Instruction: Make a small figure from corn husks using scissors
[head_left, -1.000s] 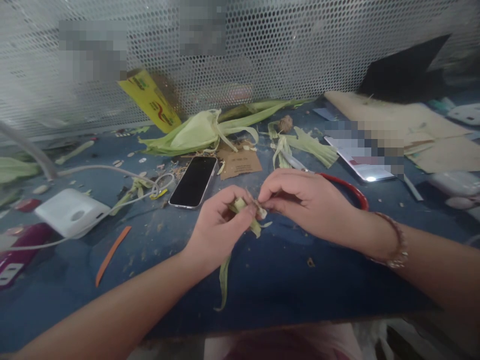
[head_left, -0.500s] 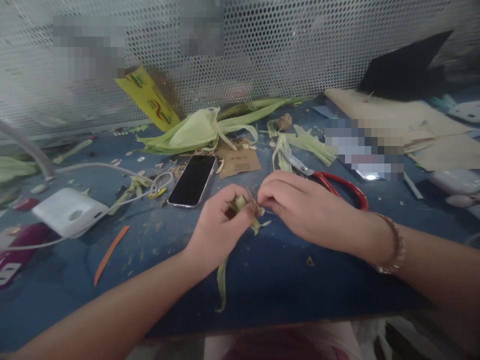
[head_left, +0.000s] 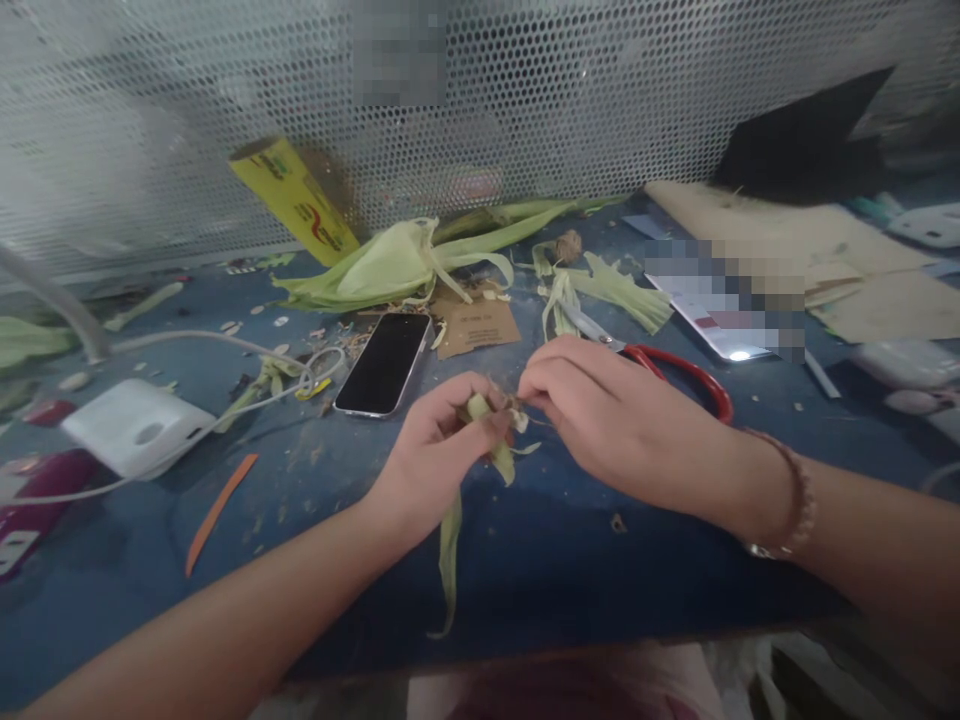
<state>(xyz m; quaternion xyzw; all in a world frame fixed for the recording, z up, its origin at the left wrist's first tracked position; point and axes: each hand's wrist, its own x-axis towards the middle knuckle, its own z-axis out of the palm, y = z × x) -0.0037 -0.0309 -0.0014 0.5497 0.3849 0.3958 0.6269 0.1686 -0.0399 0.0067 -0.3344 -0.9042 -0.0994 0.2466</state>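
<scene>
Husk piece [head_left: 501,457] looks pale green, thin and ragged

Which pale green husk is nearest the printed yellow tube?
The big bunched husk, behind the black-screened phone. The ruffled husk by the red-handled scissors and the green piece in the left hand are both farther off.

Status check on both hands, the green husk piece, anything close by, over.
Left hand pinching pale green husk piece. Right hand at its upper end, grip unclear. Red-handled metal scissors lying just beyond right hand.
</scene>
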